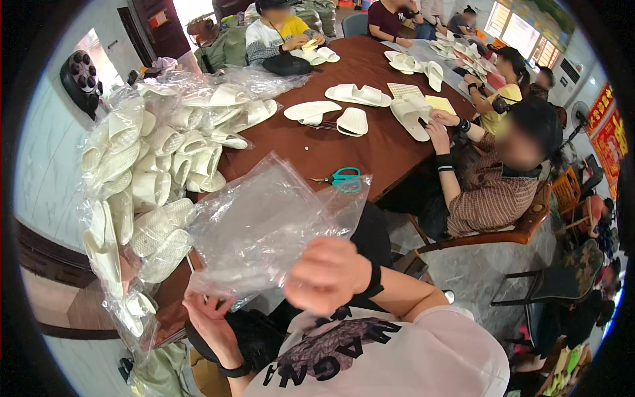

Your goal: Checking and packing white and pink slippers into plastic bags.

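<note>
A clear plastic bag (254, 218) spreads in front of me over the table's near edge. My left hand (213, 324) pinches its lower left corner between thumb and fingers. At its lower right side is my right hand (329, 274), fingers curled in against the film; motion smears them somewhat. Just beyond the bag, scissors with teal handles (346, 178) lie on the brown tabletop. To the left a big heap of white slippers (151, 188), many in clear bags, reaches the table edge. Unbagged white slippers (357, 94) lie farther across the table.
A co-worker in a patterned top (493, 192) sits at my right, both hands on a white slipper (411, 114). Across the brown table (264, 149) another person (281, 33) handles slippers. More people sit along the far right. A wooden chair (529, 225) stands at right.
</note>
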A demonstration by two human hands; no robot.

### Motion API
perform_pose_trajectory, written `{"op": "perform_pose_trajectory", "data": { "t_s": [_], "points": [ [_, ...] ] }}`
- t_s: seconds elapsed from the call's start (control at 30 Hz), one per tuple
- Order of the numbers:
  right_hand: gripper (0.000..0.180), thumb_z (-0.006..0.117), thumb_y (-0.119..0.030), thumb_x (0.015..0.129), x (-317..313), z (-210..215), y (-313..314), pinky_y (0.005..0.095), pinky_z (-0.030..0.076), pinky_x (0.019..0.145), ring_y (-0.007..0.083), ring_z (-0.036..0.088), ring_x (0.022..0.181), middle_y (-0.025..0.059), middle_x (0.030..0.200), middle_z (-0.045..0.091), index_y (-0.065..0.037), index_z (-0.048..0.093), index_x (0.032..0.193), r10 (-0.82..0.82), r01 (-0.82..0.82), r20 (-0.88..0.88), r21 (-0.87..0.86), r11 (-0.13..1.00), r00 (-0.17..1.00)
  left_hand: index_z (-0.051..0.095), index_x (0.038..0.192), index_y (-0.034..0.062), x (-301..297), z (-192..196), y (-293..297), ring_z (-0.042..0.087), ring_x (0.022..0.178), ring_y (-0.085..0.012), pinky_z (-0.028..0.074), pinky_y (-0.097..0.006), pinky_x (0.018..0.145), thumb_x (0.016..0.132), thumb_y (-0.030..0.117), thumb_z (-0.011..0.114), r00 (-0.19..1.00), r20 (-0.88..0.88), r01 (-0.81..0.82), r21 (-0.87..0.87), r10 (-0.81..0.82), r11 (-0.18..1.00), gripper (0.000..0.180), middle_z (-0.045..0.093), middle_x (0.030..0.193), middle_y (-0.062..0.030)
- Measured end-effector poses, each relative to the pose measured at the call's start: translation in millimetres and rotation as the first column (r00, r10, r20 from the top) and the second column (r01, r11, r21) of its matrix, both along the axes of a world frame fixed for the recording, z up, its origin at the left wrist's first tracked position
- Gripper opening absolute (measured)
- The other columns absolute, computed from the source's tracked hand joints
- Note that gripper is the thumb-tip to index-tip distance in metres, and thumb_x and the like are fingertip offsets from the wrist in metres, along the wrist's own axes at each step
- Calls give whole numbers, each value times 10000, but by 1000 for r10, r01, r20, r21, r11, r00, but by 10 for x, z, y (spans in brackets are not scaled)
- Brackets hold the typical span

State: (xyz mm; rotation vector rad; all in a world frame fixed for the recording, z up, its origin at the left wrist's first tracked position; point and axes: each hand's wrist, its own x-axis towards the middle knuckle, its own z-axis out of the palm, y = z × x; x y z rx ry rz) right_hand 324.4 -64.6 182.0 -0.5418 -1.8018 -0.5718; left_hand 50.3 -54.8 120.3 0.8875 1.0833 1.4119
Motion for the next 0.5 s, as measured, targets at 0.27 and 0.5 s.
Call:
{"op": "perform_pose_trajectory", "data": {
  "t_s": [0.27, 0.5],
  "points": [
    [330, 600, -125, 844, -506, -645, -212, 261, 434, 644, 159, 503, 724, 25, 819, 499, -107, 557, 1171, 475, -398, 298, -284, 872, 828, 320, 1435, 68, -163, -169, 280, 519, 1195, -383, 508, -479, 927, 996, 514, 380, 878, 450, 271, -186, -164, 945, 628, 432, 1402, -150],
    [469, 679, -213, 811, -372, -1047, -170, 388, 470, 794, 252, 574, 887, 86, 947, 560, -67, 545, 1236, 531, -312, 138, -677, 666, 836, 378, 1419, 50, -62, -357, 535, 510, 1217, -293, 444, -444, 981, 968, 150, 456, 981, 191, 32, 42, -40, 999, 468, 458, 1399, -134]
  ]
}}
